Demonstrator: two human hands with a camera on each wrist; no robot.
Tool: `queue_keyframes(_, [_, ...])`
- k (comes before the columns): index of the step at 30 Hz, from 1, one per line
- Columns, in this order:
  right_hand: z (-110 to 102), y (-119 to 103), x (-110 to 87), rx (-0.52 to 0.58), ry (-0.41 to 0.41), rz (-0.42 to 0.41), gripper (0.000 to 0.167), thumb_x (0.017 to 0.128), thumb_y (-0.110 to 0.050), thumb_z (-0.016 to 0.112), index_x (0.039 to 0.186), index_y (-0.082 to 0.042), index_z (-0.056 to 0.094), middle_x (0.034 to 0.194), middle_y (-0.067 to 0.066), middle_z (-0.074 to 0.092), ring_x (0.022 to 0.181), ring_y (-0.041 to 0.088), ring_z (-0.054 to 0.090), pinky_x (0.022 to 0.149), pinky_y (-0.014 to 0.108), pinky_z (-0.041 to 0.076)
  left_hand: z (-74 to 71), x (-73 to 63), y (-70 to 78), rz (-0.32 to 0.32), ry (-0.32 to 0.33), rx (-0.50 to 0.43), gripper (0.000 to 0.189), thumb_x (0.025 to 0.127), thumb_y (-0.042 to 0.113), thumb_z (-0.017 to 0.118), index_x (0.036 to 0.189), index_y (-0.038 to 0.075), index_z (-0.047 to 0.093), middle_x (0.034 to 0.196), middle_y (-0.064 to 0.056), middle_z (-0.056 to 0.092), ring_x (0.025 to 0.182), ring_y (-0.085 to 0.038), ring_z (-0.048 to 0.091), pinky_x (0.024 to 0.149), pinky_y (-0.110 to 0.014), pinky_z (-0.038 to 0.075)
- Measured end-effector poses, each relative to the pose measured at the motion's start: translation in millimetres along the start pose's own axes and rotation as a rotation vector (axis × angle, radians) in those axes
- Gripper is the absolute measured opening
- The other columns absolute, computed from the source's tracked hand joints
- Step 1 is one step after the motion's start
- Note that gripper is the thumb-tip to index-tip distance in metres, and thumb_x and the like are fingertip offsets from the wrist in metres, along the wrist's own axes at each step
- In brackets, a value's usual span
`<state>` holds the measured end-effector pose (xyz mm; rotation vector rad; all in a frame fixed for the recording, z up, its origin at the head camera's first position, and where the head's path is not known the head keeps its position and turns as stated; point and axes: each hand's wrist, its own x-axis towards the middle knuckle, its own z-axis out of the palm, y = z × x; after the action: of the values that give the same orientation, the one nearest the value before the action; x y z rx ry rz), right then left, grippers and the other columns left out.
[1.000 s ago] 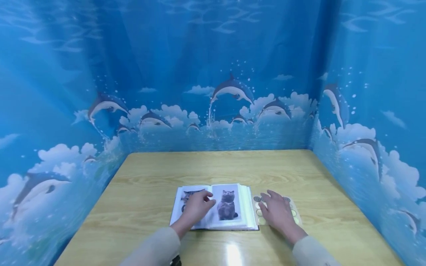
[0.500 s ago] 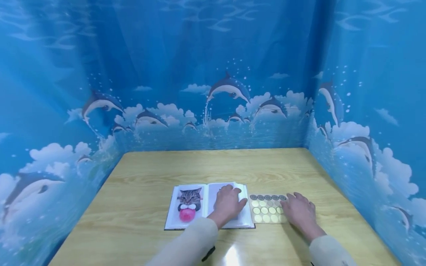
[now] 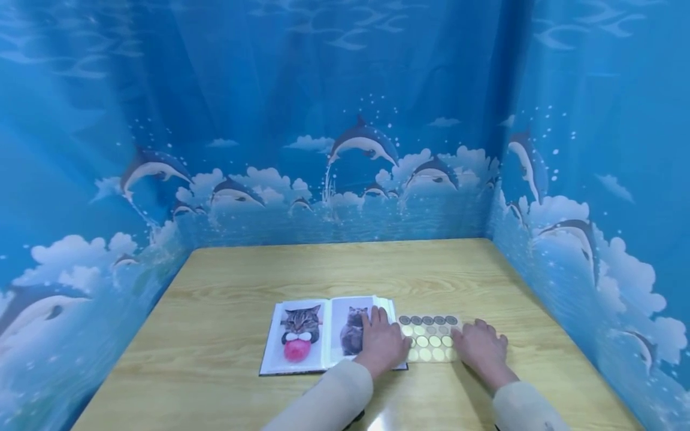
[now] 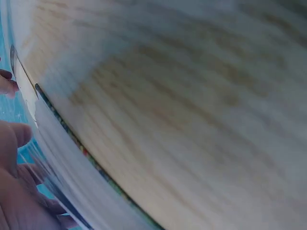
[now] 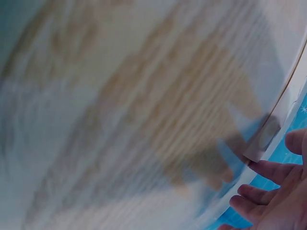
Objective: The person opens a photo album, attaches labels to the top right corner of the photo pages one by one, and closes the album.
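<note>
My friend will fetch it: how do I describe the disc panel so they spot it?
On the wooden table, find the open album with cat pictures. Just right of it lies a flat panel. Unlike the album, it carries rows of round discs, the farthest row dark, the nearest pale yellow.

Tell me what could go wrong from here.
The left hand lies over the right side of the open, white-paged photo album, so several pages might flip or crease together. The right hand is at the right edge of the pale, flat, rectangular sheet of round discs; a nudge could slide it. Album and sheet lie close, so moving one may bump the other.
</note>
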<state>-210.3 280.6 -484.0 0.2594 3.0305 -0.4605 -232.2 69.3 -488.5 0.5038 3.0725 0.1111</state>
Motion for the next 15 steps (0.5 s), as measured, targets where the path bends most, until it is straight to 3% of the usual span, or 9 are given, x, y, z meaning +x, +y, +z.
queue_keyframes(3, [-1, -1, -0.7, 0.004, 0.002, 0.009, 0.055, 0.103, -0.037, 0.041, 0.122, 0.012, 0.058, 0.142, 0.043, 0.033, 0.128, 0.061, 0.030, 0.104, 0.078, 0.017, 3.7, 0.4, 0.5, -0.016, 0.023, -0.114, 0.058, 0.099, 0.055, 0.045, 0.128, 0.009, 0.065, 0.153, -0.023, 0.036, 0.145, -0.040, 0.024, 0.117, -0.061, 0.015])
queue_keyframes(6, [-4, -1, 0.0, 0.033, 0.024, 0.020, 0.055, 0.103, -0.036, 0.040, 0.124, 0.012, 0.057, 0.139, 0.042, 0.038, 0.124, 0.061, 0.036, 0.100, 0.077, 0.025, 2.5, 0.9, -0.1, -0.020, 0.090, -0.268, 0.058, 0.099, 0.053, 0.049, 0.129, 0.005, 0.063, 0.153, -0.027, 0.035, 0.146, -0.043, 0.021, 0.117, -0.063, 0.012])
queue_keyframes(9, [-10, -1, 1.1, 0.152, 0.071, 0.037, 0.057, 0.104, -0.038, 0.038, 0.128, 0.010, 0.056, 0.136, 0.037, 0.047, 0.120, 0.058, 0.044, 0.095, 0.074, 0.033, -5.6, 1.7, -3.3, -0.005, 0.169, -0.437, 0.059, 0.098, 0.050, 0.053, 0.133, 0.002, 0.059, 0.151, -0.028, 0.035, 0.145, -0.044, 0.020, 0.117, -0.063, 0.012])
queue_keyframes(11, [-15, -4, 1.6, 0.273, 0.095, 0.050, 0.058, 0.105, -0.039, 0.037, 0.132, 0.008, 0.054, 0.118, 0.033, 0.059, 0.103, 0.053, 0.057, 0.090, 0.068, 0.040, -13.3, 3.1, -6.2, 0.003, 0.209, -0.537, 0.059, 0.097, 0.046, 0.056, 0.135, 0.001, 0.056, 0.149, -0.027, 0.040, 0.143, -0.043, 0.026, 0.116, -0.061, 0.016])
queue_keyframes(12, [-18, -6, 1.5, 0.335, 0.105, 0.056, 0.058, 0.105, -0.041, 0.037, 0.134, 0.008, 0.053, 0.118, 0.032, 0.061, 0.100, 0.050, 0.059, 0.090, 0.066, 0.041, -16.9, 3.8, -7.7, -0.001, 0.218, -0.592, 0.059, 0.098, 0.045, 0.057, 0.137, 0.001, 0.054, 0.147, -0.025, 0.042, 0.141, -0.042, 0.029, 0.116, -0.060, 0.018])
queue_keyframes(15, [-26, -15, 1.2, 0.461, 0.112, 0.071, 0.061, 0.105, -0.043, 0.038, 0.138, 0.007, 0.050, 0.124, 0.032, 0.058, 0.107, 0.049, 0.057, 0.097, 0.066, 0.039, -27.5, 6.1, -10.7, -0.039, 0.224, -0.788, 0.062, 0.096, 0.039, 0.061, 0.142, -0.001, 0.048, 0.143, -0.022, 0.049, 0.135, -0.040, 0.040, 0.114, -0.057, 0.026])
